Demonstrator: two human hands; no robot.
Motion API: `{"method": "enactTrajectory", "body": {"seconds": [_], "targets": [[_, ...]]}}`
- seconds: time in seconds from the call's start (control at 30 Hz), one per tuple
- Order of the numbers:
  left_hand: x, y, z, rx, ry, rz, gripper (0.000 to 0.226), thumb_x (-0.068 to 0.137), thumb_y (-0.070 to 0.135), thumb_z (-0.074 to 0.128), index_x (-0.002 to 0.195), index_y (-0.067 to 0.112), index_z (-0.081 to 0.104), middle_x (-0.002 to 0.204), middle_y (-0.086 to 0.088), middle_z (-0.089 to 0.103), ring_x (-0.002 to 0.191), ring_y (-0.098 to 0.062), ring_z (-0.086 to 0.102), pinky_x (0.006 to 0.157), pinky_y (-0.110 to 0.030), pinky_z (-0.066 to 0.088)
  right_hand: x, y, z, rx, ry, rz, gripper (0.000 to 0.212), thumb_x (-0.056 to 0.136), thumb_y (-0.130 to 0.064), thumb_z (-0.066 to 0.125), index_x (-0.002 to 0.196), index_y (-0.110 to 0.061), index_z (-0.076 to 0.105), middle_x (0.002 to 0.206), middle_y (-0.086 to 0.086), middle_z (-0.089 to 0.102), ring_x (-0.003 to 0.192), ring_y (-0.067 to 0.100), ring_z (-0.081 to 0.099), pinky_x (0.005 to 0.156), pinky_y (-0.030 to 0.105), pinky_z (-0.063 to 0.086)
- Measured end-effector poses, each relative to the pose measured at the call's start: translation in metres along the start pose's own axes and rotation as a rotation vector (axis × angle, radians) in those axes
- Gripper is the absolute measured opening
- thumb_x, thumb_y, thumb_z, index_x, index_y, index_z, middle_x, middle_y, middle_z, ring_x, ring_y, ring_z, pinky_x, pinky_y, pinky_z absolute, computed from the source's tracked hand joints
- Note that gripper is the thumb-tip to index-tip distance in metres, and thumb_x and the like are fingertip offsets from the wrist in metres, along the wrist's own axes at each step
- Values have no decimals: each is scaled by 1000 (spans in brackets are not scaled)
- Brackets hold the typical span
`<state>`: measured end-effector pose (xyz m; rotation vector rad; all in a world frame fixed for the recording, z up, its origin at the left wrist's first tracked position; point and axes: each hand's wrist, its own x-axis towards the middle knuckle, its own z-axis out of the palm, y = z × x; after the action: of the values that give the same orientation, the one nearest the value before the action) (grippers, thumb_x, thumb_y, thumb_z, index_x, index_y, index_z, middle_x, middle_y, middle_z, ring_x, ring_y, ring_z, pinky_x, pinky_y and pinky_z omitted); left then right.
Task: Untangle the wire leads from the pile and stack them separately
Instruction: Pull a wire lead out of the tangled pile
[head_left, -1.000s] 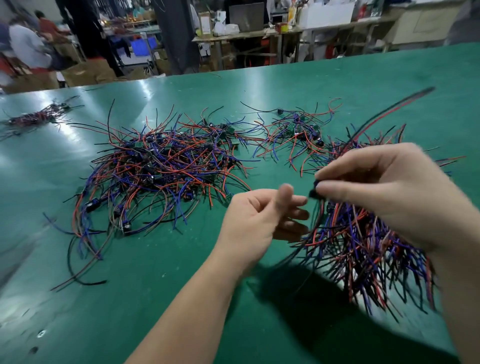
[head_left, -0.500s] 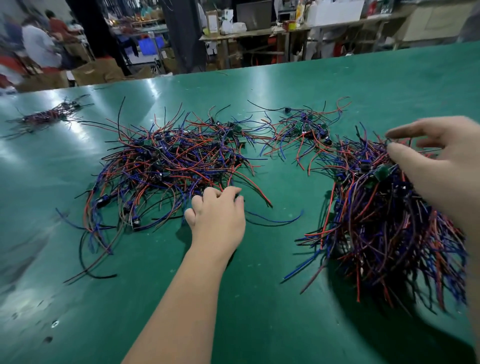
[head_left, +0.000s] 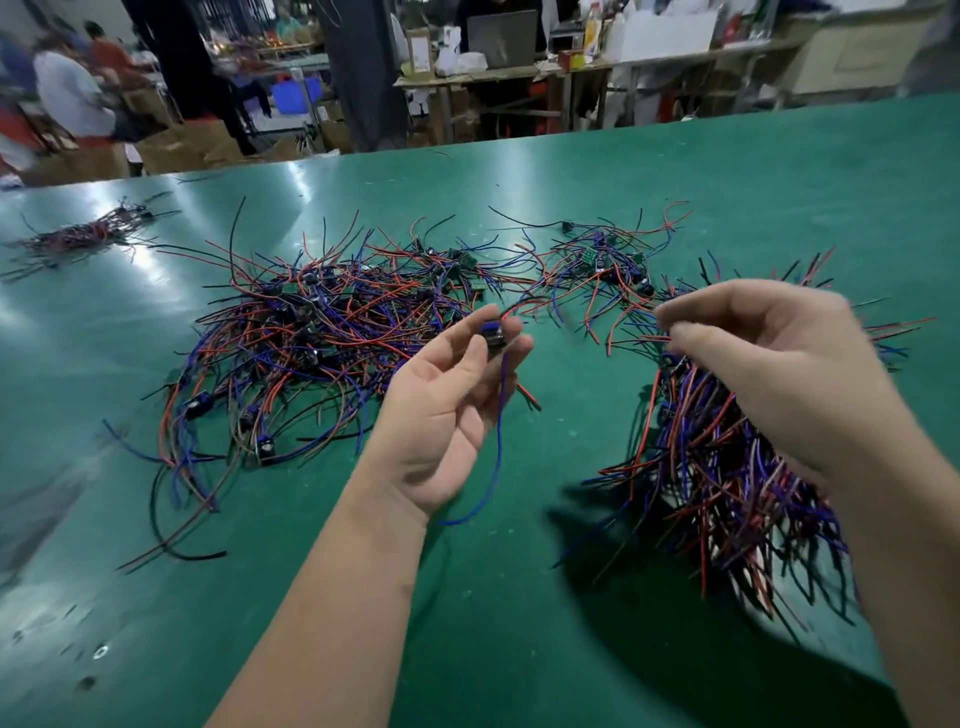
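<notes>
A big tangled pile (head_left: 311, 343) of red, blue and black wire leads with small green boards lies on the green table (head_left: 467, 623). My left hand (head_left: 447, 410) is raised in front of it and pinches one lead's small dark component (head_left: 492, 335); its blue wire (head_left: 497, 441) hangs down past my palm. My right hand (head_left: 779, 374) is lifted at the right and grips the top of a thick bundle of leads (head_left: 727, 483), whose free ends fan down toward the table. A smaller tangle (head_left: 597, 270) lies behind both hands.
Another small bunch of leads (head_left: 78, 239) lies at the far left of the table. Beyond the table's far edge stand workbenches with boxes (head_left: 571, 57), cardboard cartons (head_left: 182, 150) and people at the left. Bare green surface stretches in front of me.
My left hand has come up off the pile with one lead pinched in it. My right hand has lifted the bundle from where it lay and moved left toward the other hand.
</notes>
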<state>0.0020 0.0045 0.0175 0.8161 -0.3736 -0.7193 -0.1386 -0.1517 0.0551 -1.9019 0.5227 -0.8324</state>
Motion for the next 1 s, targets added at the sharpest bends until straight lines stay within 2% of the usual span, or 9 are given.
{"method": "enactTrajectory", "body": {"seconds": [0.13, 0.2, 0.37, 0.43, 0.53, 0.6, 0.7, 0.87, 1.0], "targets": [[-6, 2, 5, -82, -162, -92, 32, 80, 14, 50, 111, 17, 57, 95, -3, 74, 84, -10, 71, 72, -20, 54, -6, -4, 13, 316, -304, 170, 19, 87, -14, 59, 103, -20, 68, 93, 9, 74, 72, 15, 64, 69, 28, 45], [-8, -1, 7, -82, -192, -127, 36, 79, 13, 51, 115, 17, 55, 95, -6, 73, 82, -12, 72, 70, -21, 55, -10, -7, 18, 415, -409, 207, 42, 76, -28, 61, 118, -31, 60, 103, 12, 71, 73, 16, 62, 66, 26, 43], [-9, -10, 7, -19, -231, -196, 37, 80, 16, 56, 117, 16, 52, 97, -12, 72, 82, -16, 72, 69, -23, 57, -4, -25, 27, 551, -362, 186, 39, 75, -14, 61, 114, -19, 60, 100, 10, 71, 61, 11, 54, 54, 19, 41], [-4, -15, 3, 108, -183, -237, 29, 84, 24, 58, 112, 17, 53, 94, -7, 74, 79, -16, 72, 64, -21, 55, 10, -35, 21, 440, -343, 246, 15, 85, -4, 56, 95, -8, 67, 80, 8, 72, 57, 11, 54, 51, 16, 43], [10, -22, -13, 510, 144, -149, 3, 96, 21, 55, 96, 18, 56, 90, -6, 73, 67, -11, 69, 56, -18, 49, 44, -58, 13, 291, -283, 255, 17, 91, 3, 50, 87, -3, 66, 69, 7, 71, 56, 10, 60, 53, 14, 48], [18, -25, -26, 748, 402, 38, 17, 94, 9, 51, 84, 22, 57, 85, -5, 70, 63, -11, 66, 58, -23, 49, 74, -73, 9, 186, -166, 172, 14, 90, 3, 52, 89, -3, 65, 72, 7, 69, 59, 10, 63, 58, 16, 49], [20, -28, -37, 902, 463, 160, 23, 86, 7, 51, 75, 25, 59, 76, 2, 70, 78, -18, 69, 75, -35, 55, 121, -83, 7, -18, -81, 57, 14, 89, -1, 57, 95, -7, 67, 77, 3, 68, 67, 10, 64, 64, 20, 49], [19, -34, -39, 1109, 416, 211, 24, 83, 13, 55, 68, 31, 59, 64, 10, 65, 69, -3, 65, 66, -20, 48, 150, -62, 27, -653, -420, 245, 24, 91, -16, 61, 115, -18, 64, 123, 8, 56, 92, 32, 62, 76, 37, 54], [18, -30, -37, 1160, 427, 212, 23, 83, 15, 56, 68, 32, 59, 66, 13, 66, 58, 5, 55, 53, -2, 35, 128, -35, 76, -745, -635, 254, 20, 89, -17, 63, 107, -10, 67, 103, 17, 65, 73, 28, 69, 59, 28, 55]]}}
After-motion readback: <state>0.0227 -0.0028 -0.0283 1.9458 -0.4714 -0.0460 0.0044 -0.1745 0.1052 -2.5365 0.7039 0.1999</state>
